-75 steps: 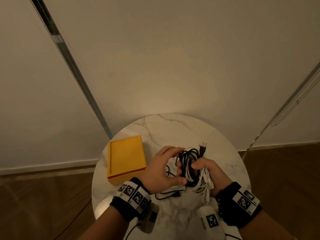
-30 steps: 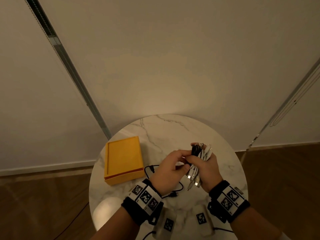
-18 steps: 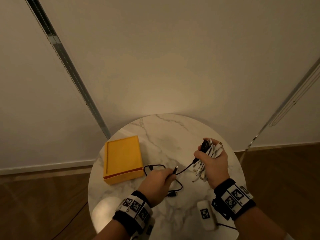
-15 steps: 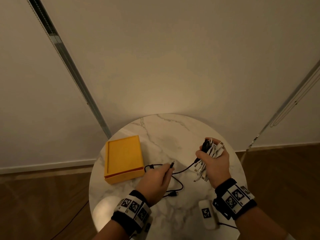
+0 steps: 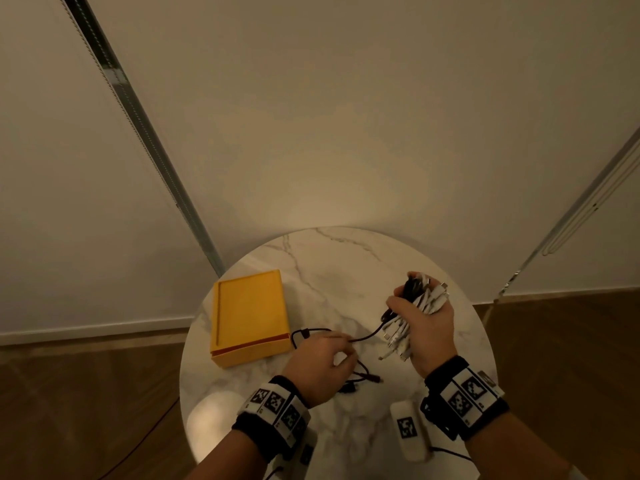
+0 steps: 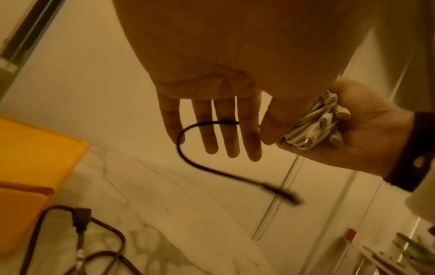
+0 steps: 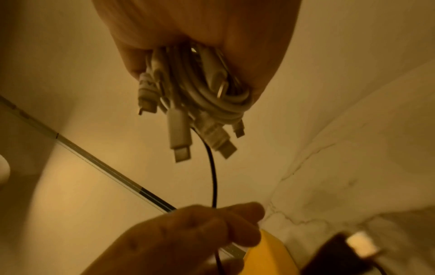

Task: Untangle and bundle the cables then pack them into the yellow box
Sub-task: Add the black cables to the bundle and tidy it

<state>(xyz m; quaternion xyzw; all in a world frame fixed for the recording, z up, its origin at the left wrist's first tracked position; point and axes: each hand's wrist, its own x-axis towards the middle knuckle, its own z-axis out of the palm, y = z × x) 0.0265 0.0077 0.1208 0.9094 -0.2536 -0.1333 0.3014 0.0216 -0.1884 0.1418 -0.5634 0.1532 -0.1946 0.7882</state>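
Observation:
My right hand (image 5: 412,306) grips a coiled bundle of white and black cables (image 5: 427,299) above the right side of the round marble table (image 5: 346,265). White plugs hang out below the fist (image 7: 179,137). One black cable strand (image 5: 367,337) leads from the bundle leftward and down to my left hand (image 5: 343,344), which pinches it between thumb and fingers. The strand's plug end (image 6: 280,191) dangles free. The yellow box (image 5: 249,310) lies with its lid on at the table's left. Another black cable (image 5: 363,375) lies loose on the marble under my left hand.
The table stands against a pale wall with metal rails running up it (image 5: 145,140). Wooden floor surrounds it. The loose black cable's connector (image 6: 80,219) lies close to the box's near corner (image 6: 28,148). Bare marble shows behind both hands.
My hands have parted. The left hand left the bundle and drew one black strand out to the left and down. The right hand carried the bundle to the right.

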